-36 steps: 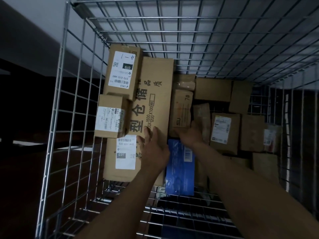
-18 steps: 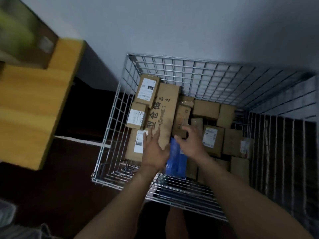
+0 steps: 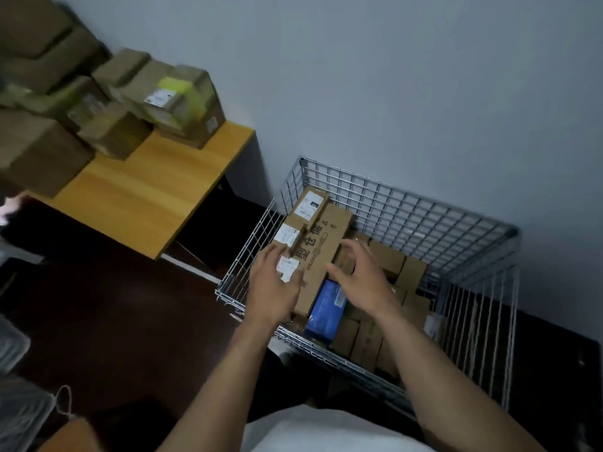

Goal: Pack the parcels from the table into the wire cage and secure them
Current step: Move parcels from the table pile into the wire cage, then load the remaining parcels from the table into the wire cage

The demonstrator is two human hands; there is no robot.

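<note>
While poised over silver wire cage (image 3: pixel 408 207), left hand (image 3: pixel 272 288) and right hand (image 3: pixel 362 282) spread, empty; brown cardboard parcels (image 3: pixel 182 102) stacked ten o'clock.

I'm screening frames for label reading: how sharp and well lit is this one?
Head view: dim, flat light, no glare; the brown cardboard parcels stacked on the yellow wooden table are motion-blurred; the silver wire cage and its long printed cardboard box are sharper.

The left hand (image 3: pixel 274 288) and the right hand (image 3: pixel 362 282), fingers loosely spread, are over the wire cage (image 3: pixel 408 199), above a long printed carton (image 3: pixel 323 249) and a blue parcel (image 3: pixel 326 308). More parcels (image 3: pixel 176 102) stand on the wooden tabletop (image 3: pixel 146 194) at left.
</note>
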